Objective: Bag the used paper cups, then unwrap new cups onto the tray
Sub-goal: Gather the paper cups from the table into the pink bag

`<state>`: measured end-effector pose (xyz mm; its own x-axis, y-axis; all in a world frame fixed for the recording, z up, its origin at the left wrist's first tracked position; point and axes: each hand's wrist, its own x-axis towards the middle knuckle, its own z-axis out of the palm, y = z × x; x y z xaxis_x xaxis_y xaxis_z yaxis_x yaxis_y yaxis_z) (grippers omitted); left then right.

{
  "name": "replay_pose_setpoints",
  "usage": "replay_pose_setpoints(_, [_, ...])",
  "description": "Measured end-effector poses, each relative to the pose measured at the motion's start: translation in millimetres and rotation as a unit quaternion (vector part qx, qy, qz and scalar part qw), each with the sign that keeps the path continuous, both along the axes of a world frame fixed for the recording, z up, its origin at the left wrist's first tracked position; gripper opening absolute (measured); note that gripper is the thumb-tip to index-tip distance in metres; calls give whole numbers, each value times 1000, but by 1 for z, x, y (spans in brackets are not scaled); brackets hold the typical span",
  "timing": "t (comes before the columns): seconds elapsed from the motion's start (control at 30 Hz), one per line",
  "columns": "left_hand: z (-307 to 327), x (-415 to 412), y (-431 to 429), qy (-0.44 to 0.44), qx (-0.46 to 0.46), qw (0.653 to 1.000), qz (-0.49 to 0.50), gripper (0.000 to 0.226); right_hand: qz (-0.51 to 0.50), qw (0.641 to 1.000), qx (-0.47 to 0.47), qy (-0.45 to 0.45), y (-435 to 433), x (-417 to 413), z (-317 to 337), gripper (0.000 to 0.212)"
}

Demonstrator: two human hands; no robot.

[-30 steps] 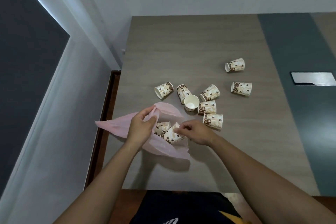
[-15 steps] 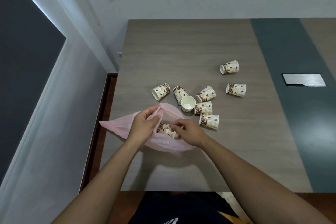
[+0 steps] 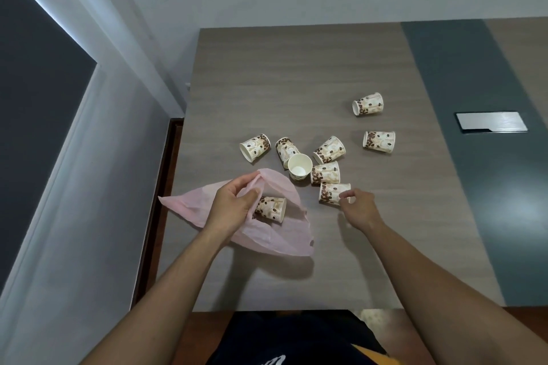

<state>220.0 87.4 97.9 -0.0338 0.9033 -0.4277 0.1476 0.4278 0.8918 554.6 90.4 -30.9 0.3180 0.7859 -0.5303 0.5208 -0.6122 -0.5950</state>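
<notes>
Paper cup [image 3: 334, 193], light and crushable: my right hand [image 3: 357, 207] pinches its rim at 3 o'clock; left hand [image 3: 234, 207] grips the pink bag [image 3: 275, 234] mouth.

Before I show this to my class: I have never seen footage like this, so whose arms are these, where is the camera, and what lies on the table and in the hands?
There is no machine: these are a person's two bare arms, filmed by a wide-angle camera worn on the head, looking down. The left hand holds open a pink plastic bag with at least one paper cup inside. The right hand has its fingers at the nearest loose cup; whether it is gripped yet is unclear. Seven more coffee-bean-patterned cups lie scattered on the wooden table, mostly tipped over, one upright. A metal plate is set into the dark strip.
</notes>
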Motion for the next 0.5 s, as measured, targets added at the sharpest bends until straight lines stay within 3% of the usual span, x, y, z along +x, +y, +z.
replay_pose_setpoints(0.17, [0,-3,2,18,-4,1000,-2,39,0,997,-31,67,-1,-4,-3,59])
replay_pose_setpoints(0.37, [-2,-10,3,27,-23,999,12,37,-60,987,-38,144,0,-11,9,32])
replay_pose_setpoints(0.5, [-4,-10,4,24,-22,999,20,36,-108,977,-26,181,0,-7,11,26])
